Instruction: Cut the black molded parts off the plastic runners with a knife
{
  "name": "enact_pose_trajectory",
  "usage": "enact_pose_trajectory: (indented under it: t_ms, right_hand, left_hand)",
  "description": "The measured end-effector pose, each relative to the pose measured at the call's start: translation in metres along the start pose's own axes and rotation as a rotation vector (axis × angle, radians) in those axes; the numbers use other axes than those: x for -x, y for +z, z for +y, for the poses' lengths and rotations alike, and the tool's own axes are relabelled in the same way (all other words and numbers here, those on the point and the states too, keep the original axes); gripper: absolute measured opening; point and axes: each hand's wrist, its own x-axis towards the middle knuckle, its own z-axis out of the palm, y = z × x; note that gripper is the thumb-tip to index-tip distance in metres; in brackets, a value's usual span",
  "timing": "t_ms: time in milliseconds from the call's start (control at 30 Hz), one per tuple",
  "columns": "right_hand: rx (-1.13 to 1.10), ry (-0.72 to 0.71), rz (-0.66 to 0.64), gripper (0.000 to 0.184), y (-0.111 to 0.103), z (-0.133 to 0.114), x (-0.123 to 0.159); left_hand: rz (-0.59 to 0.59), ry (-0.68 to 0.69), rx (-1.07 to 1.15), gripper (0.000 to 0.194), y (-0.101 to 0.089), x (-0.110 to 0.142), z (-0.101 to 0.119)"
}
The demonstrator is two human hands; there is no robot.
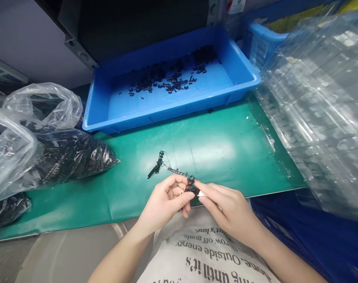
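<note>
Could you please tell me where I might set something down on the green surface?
The widest bare patch of green surface lies between the blue tray, clear plastic stack and right hand. A smaller one separates the big bag from the upright black strip. It's crowded at the left hand and beneath the bags.

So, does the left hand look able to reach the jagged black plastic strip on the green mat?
Probably yes: the strip lies near the left hand, nothing over it, though that hand grips a small black part.

Glossy, smooth green tabletop point(131, 200)
</note>
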Motion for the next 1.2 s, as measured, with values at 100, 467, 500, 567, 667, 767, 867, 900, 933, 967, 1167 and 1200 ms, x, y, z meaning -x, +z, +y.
enact_pose_trajectory:
  t_ms: [100, 467, 500, 567, 667, 767, 867, 900, 933, 967, 1167, 1200]
  right_hand:
    - [0.032, -0.011, 0.015, 0.035, 0.001, -0.001, 0.002]
    - [0.068, -0.012, 0.070, 0.035, 0.010, -0.003, 0.006]
    - [0.067, -0.010, 0.074, 0.035, 0.011, -0.003, 0.006]
    - [0.067, -0.005, 0.079, 0.035, 0.012, -0.004, 0.006]
    - [0.065, 0.008, 0.077, 0.035, 0.013, -0.004, 0.005]
    - [-0.002, 0.055, 0.067, 0.035, 0.013, -0.001, 0.006]
    - [-0.149, 0.149, 0.050, 0.035, 0.014, 0.006, 0.006]
    - [-0.188, 0.189, 0.045, 0.035, 0.014, 0.008, 0.006]
    - [-0.214, 0.235, 0.038, 0.035, 0.014, 0.010, 0.006]
    - [-0.226, 0.280, 0.034, 0.036, 0.014, 0.011, 0.005]
    - [-0.261, 0.419, 0.047, 0.039, 0.014, 0.011, -0.002]
    - [-0.269, 0.440, 0.059, 0.039, 0.013, 0.011, -0.003]
  left_hand:
    - [0.020, 0.002, -0.032, 0.014, 0.002, 0.001, 0.001]
    - [0.057, 0.020, -0.021, 0.009, 0.004, 0.004, -0.006]
    - [0.063, 0.021, -0.023, 0.008, 0.005, 0.004, -0.007]
    - [0.065, 0.029, -0.020, 0.008, 0.006, 0.003, -0.009]
    - [0.056, 0.043, -0.008, 0.009, 0.006, 0.003, -0.014]
    - [0.049, 0.038, -0.079, 0.012, -0.001, 0.004, -0.020]
    - [0.258, 0.173, -0.359, 0.006, -0.015, 0.003, -0.023]
    - [0.345, 0.249, -0.506, 0.003, -0.021, 0.001, -0.022]
    - [0.404, 0.325, -0.671, 0.001, -0.026, -0.002, -0.021]
    - [0.427, 0.388, -0.840, 0.003, -0.030, -0.005, -0.020]
    - [0.273, 0.496, -1.426, 0.015, -0.034, -0.033, -0.016]
    - [0.245, 0.516, -1.405, 0.014, -0.032, -0.034, -0.016]
